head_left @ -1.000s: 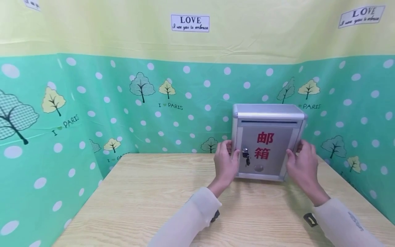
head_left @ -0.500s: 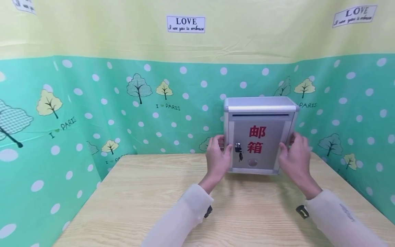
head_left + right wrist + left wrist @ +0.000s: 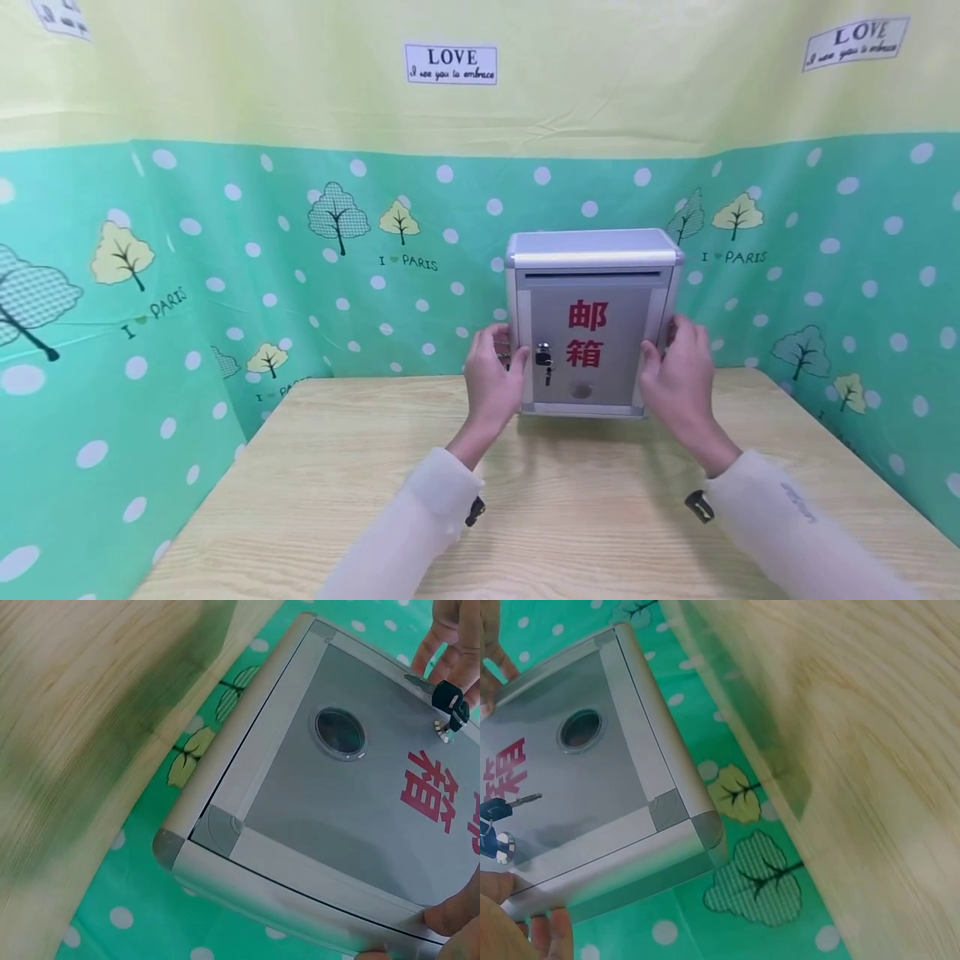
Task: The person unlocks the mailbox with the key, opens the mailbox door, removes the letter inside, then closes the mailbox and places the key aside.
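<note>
A silver-grey metal mailbox (image 3: 615, 312) with red Chinese characters and a slot near its top is held up over the table, its front facing me. My left hand (image 3: 492, 383) grips its left side, thumb on the front edge and fingers curled behind. On the opposite side my right hand (image 3: 681, 379) grips in the same way. A small key (image 3: 548, 375) hangs from the lock (image 3: 543, 352) on the left of the door. Low on the door sits a round window (image 3: 339, 733). Both wrist views show the mailbox's lower end apart from the tabletop.
The light wood table (image 3: 360, 467) extends beneath the mailbox. Behind and at both sides hangs a green and yellow cloth (image 3: 420, 292) with white dots and printed trees. A dark strap buckle (image 3: 699, 506) shows by the right sleeve.
Both hands have carried the mailbox to the left and slightly upward in the head view. Their grip on its sides stays the same. The head view has shifted a little.
</note>
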Demonstrator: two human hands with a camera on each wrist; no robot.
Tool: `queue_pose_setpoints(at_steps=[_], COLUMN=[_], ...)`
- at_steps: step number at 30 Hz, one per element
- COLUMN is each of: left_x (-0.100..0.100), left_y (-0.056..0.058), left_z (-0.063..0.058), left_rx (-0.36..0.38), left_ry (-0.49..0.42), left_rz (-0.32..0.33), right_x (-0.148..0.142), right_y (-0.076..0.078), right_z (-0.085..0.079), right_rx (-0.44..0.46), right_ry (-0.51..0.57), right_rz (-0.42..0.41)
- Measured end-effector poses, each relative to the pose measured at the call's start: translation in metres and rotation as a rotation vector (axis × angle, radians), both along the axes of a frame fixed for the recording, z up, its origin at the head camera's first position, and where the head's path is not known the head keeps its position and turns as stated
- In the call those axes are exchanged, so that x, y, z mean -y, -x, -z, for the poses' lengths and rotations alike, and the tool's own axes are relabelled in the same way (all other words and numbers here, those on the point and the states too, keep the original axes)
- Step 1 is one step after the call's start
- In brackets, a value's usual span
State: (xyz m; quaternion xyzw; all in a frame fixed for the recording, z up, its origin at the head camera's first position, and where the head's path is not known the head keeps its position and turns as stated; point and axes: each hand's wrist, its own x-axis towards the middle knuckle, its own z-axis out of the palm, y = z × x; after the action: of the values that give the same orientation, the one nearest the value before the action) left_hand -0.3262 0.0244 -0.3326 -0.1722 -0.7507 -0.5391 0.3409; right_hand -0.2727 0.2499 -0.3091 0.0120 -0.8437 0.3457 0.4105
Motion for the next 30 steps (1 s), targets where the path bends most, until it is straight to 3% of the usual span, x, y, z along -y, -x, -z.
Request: queue_pose_setpoints(at_steps=[14, 30], left_x=[0.044, 0.082], left_y=[0.005, 0.003], left_z=[0.001, -0.001], left_rx=[0.013, 0.04], left_ry=[-0.001, 0.001], left_rz=[-0.036, -0.081], right_x=[0.041, 0.077], right_y=[0.018, 0.029], right_z=[0.007, 0.011], right_rx=[-0.042, -0.029], right_ry=[0.027, 0.045], right_rz=[-0.058, -0.09])
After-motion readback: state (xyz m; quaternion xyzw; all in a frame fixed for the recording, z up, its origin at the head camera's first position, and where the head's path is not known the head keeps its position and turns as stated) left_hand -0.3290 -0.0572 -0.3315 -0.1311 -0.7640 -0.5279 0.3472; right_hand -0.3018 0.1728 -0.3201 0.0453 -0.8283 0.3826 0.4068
